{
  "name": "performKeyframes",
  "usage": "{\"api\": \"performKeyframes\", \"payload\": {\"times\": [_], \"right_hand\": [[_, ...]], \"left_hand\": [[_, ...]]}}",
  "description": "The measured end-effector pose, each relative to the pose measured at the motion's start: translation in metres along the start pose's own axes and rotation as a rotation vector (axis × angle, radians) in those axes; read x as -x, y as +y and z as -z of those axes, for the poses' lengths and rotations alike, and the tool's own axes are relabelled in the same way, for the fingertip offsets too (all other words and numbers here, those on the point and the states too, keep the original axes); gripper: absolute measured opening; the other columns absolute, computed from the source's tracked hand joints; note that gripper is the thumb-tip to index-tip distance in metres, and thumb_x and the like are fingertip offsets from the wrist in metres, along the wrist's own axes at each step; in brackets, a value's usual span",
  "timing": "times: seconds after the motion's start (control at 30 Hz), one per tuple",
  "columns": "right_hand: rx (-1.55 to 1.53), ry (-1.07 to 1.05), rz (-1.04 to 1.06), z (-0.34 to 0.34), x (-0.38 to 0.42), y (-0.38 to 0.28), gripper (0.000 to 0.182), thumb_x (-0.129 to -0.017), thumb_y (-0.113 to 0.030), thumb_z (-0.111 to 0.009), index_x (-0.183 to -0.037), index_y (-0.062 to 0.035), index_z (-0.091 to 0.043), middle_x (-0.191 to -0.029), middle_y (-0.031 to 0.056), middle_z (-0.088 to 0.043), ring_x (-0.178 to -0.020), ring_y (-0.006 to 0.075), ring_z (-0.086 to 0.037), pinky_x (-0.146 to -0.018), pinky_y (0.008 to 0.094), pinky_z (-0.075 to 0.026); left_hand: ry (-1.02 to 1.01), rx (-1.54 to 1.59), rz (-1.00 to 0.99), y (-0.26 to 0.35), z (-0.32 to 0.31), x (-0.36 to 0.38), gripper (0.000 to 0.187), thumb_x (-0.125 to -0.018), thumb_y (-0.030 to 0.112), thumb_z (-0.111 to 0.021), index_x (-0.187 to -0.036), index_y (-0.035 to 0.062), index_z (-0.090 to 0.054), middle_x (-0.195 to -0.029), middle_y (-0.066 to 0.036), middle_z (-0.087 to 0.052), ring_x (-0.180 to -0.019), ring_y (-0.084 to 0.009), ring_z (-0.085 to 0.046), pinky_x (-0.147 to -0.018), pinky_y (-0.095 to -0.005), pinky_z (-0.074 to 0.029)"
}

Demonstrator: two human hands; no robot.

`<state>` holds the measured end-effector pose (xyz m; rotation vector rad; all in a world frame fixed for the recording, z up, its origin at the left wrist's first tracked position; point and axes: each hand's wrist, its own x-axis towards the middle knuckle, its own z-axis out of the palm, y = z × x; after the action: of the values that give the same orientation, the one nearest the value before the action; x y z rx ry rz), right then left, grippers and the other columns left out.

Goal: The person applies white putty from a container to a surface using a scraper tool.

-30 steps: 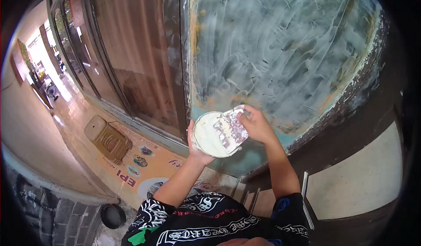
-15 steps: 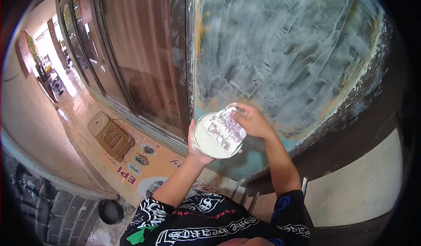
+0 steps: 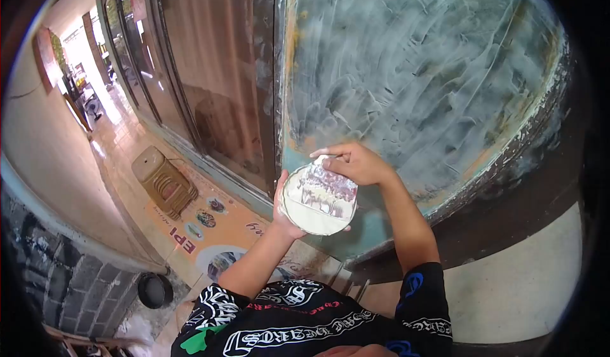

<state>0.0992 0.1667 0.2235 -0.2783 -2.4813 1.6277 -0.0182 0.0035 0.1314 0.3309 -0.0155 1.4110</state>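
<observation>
My left hand (image 3: 284, 211) is wrapped round the side and underside of a round container of white putty (image 3: 308, 219), held up at waist height. Between the thumb and fingers of my right hand (image 3: 356, 164) is a flat putty scraper (image 3: 330, 190), smeared with white. Its blade lies over the putty, with the lower edge against the surface. Just beyond both hands stands a grey-green panel (image 3: 413, 71) covered in swirled whitish streaks, with rusty orange patches along its borders.
Left of the panel is a glazed frame with a brown curtain (image 3: 210, 58). A brown plastic stool (image 3: 164, 182) lies on a printed orange banner (image 3: 184, 220) on the floor. A black round tub (image 3: 155, 290) sits beside a grey block wall (image 3: 82, 293).
My right hand has turned the scraper, so its lower edge now runs more level across the putty. The container has shifted slightly right and down in view.
</observation>
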Motion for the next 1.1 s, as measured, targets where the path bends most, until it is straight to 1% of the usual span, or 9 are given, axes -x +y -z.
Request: {"api": "performKeyframes", "payload": {"times": [0.1,0.23,0.3,0.47,0.57,0.7,0.93,1.03,1.1], "right_hand": [[0.174,-0.019,0.011,0.000,-0.004,-0.009,0.035,-0.102,-0.011,-0.059,-0.134,0.0001,-0.060,-0.100,0.0051,-0.073,-0.089,0.0054,-0.063,-0.077,0.0218,-0.052],[-0.096,-0.040,0.016,0.004,-0.016,0.002,0.038,-0.101,-0.013,-0.061,-0.136,0.0020,-0.058,-0.102,0.0046,-0.073,-0.090,0.0059,-0.064,-0.078,0.0221,-0.052],[0.117,-0.025,0.037,0.001,-0.024,0.004,0.038,-0.101,-0.014,-0.062,-0.134,0.0035,-0.058,-0.099,0.0044,-0.073,-0.087,0.0057,-0.065,-0.074,0.0223,-0.053],[-0.004,0.024,-0.083,0.007,-0.042,-0.013,0.027,-0.098,-0.019,-0.067,-0.108,0.0058,-0.069,-0.087,0.0019,-0.072,-0.074,0.0048,-0.061,-0.063,0.0217,-0.048],[0.180,-0.002,-0.001,0.005,-0.061,-0.007,0.026,-0.098,-0.019,-0.068,-0.105,0.0064,-0.070,-0.085,0.0011,-0.071,-0.072,0.0038,-0.059,-0.062,0.0210,-0.047],[-0.090,0.040,-0.010,0.006,-0.077,-0.012,0.025,-0.096,-0.020,-0.070,-0.104,0.0042,-0.071,-0.086,-0.0005,-0.072,-0.075,0.0036,-0.061,-0.066,0.0220,-0.049],[0.140,0.078,-0.022,0.003,-0.105,-0.020,0.025,-0.093,-0.021,-0.074,-0.098,0.0031,-0.075,-0.081,-0.0005,-0.071,-0.073,0.0035,-0.059,-0.063,0.0225,-0.047],[0.094,0.063,-0.003,-0.011,-0.113,-0.029,0.027,-0.092,-0.023,-0.075,-0.097,0.0034,-0.075,-0.080,-0.0007,-0.071,-0.073,0.0033,-0.058,-0.062,0.0225,-0.046],[0.352,0.057,-0.020,-0.017,-0.122,-0.034,0.028,-0.091,-0.025,-0.076,-0.093,0.0028,-0.075,-0.078,-0.0010,-0.070,-0.073,0.0028,-0.057,-0.062,0.0226,-0.045]], "left_hand": [[-0.024,0.044,-0.016,0.000,0.003,0.004,0.081,-0.093,0.072,-0.036,-0.152,0.0156,-0.042,-0.153,-0.019,-0.043,-0.134,-0.0497,-0.045,-0.098,-0.0841,-0.030],[0.007,0.158,-0.060,0.006,0.007,0.005,0.083,-0.093,0.073,-0.036,-0.152,0.0149,-0.041,-0.153,-0.019,-0.044,-0.134,-0.0494,-0.046,-0.098,-0.0832,-0.031],[0.002,0.063,-0.049,0.013,0.009,0.005,0.084,-0.093,0.073,-0.036,-0.152,0.0142,-0.040,-0.153,-0.018,-0.043,-0.134,-0.0492,-0.045,-0.098,-0.0829,-0.031],[-0.085,0.046,-0.018,0.036,0.007,0.008,0.084,-0.093,0.073,-0.037,-0.154,0.0138,-0.038,-0.154,-0.018,-0.042,-0.135,-0.0498,-0.044,-0.099,-0.0823,-0.031],[-0.069,0.042,-0.020,0.049,0.012,0.009,0.083,-0.094,0.072,-0.036,-0.154,0.0150,-0.038,-0.155,-0.018,-0.040,-0.135,-0.0510,-0.043,-0.098,-0.0837,-0.030],[-0.040,0.015,0.017,0.069,0.016,0.013,0.081,-0.094,0.071,-0.036,-0.155,0.0174,-0.037,-0.157,-0.018,-0.038,-0.137,-0.0514,-0.041,-0.096,-0.0862,-0.028],[-0.261,0.017,0.151,0.099,0.023,0.012,0.082,-0.094,0.073,-0.036,-0.155,0.0186,-0.037,-0.157,-0.018,-0.038,-0.137,-0.0519,-0.040,-0.093,-0.0881,-0.027],[-0.110,0.012,0.115,0.109,0.032,0.012,0.082,-0.093,0.074,-0.035,-0.155,0.0199,-0.036,-0.157,-0.018,-0.037,-0.137,-0.0527,-0.040,-0.092,-0.0890,-0.026],[-0.077,-0.005,0.099,0.115,0.036,0.012,0.082,-0.093,0.074,-0.035,-0.155,0.0208,-0.036,-0.158,-0.018,-0.037,-0.137,-0.0524,-0.040,-0.091,-0.0894,-0.027]]}}
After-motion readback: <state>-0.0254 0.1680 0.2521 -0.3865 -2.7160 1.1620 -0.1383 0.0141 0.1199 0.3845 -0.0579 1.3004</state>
